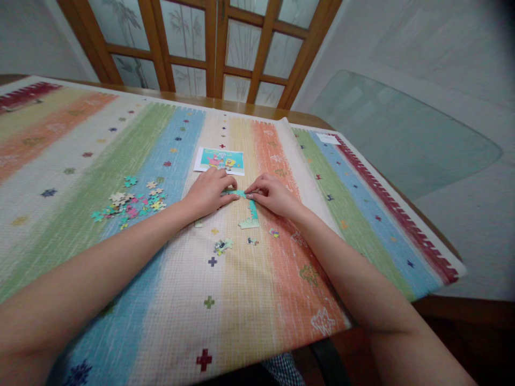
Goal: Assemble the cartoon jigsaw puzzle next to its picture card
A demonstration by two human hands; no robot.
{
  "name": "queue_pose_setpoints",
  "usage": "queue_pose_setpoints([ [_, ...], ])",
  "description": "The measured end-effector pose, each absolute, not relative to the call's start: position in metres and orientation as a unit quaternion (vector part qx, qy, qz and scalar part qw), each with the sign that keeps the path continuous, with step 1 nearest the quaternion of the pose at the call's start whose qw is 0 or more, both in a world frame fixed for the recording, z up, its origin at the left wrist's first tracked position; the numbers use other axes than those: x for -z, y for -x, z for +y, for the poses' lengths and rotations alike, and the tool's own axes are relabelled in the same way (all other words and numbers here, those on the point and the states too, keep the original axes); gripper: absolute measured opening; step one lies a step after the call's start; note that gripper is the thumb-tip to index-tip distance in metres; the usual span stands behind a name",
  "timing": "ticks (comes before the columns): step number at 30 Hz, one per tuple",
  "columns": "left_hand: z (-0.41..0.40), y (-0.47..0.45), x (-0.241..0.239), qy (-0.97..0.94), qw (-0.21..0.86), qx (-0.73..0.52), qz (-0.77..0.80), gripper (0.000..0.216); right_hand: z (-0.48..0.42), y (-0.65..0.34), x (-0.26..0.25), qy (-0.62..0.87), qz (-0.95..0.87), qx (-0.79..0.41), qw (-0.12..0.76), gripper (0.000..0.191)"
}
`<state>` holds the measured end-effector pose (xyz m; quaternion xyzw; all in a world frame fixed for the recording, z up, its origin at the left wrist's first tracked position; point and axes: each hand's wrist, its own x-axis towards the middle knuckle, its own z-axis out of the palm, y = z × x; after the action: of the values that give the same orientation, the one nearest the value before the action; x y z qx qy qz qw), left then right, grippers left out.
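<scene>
A partly joined jigsaw puzzle (253, 213) lies on the striped tablecloth, its turquoise strip bending at the top right corner and running down to a pale lower edge. My left hand (211, 192) is closed, thumb and fingers pinching the top strip from the left. From the right, my right hand (273, 195) pinches the same strip near its corner; the fingertips hide the exact piece. A pale bit of puzzle (198, 223) shows below my left wrist. Just beyond my hands lies a picture card (220, 161) with cartoon figures on a turquoise ground.
A heap of loose puzzle pieces (131, 203) lies to the left, beyond my left forearm. Nearer me are a small cluster of pieces (222, 246) and single pieces (252, 242). A white paper (328, 139) lies far right. The tablecloth (185, 300) reaches the near table edge.
</scene>
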<state>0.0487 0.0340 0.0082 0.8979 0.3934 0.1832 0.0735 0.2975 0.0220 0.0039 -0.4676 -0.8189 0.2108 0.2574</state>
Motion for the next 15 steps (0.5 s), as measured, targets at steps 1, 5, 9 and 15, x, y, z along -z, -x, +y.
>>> queue_pose_setpoints([
  [1, 0.034, -0.049, -0.008, -0.898, 0.073, -0.184, 0.393, 0.025, 0.022, -0.297, -0.004, 0.470, -0.820, -0.207, 0.254, 0.009],
  [5, 0.035, -0.048, -0.006, -0.898, 0.074, -0.186, 0.392, 0.026, 0.020, -0.301, -0.007, 0.467, -0.829, -0.184, 0.247, 0.013],
  [9, 0.034, -0.048, -0.006, -0.897, 0.073, -0.184, 0.395, 0.026, 0.018, -0.315, -0.008, 0.554, -0.796, -0.077, 0.230, 0.032],
  [15, 0.033, -0.048, -0.005, -0.896, 0.067, -0.179, 0.401, 0.027, 0.022, -0.333, 0.000, 0.686, -0.722, -0.056, 0.067, 0.065],
])
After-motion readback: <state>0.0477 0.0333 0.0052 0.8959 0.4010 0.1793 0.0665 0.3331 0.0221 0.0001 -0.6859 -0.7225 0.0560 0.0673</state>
